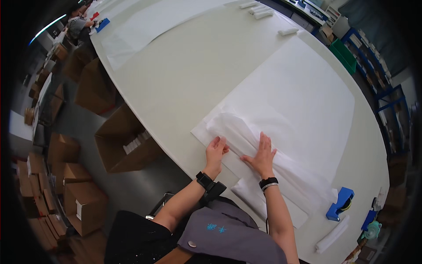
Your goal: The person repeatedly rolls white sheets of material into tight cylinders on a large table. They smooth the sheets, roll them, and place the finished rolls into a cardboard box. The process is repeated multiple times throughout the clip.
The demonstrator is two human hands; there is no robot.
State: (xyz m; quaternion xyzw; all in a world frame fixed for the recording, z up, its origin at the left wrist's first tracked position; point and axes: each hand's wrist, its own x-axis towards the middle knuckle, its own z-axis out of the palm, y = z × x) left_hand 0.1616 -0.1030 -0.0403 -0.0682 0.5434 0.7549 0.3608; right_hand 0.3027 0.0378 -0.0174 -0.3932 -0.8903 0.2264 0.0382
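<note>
Large thin white sheets lie flat on the table. Along their near side, a translucent white sheet is bunched into loose folds. My right hand rests on these folds with its fingers stretched out and the thumb apart. Beside it, my left hand is at the sheets' near left edge, its fingers curled together; what they hold, if anything, is hidden. A white roll lies close to my body, partly covered by my right forearm.
A blue tape dispenser and a thin white roll are at the right. Several small rolls lie at the far edge. An open cardboard box stands left of the table. A person sits far left.
</note>
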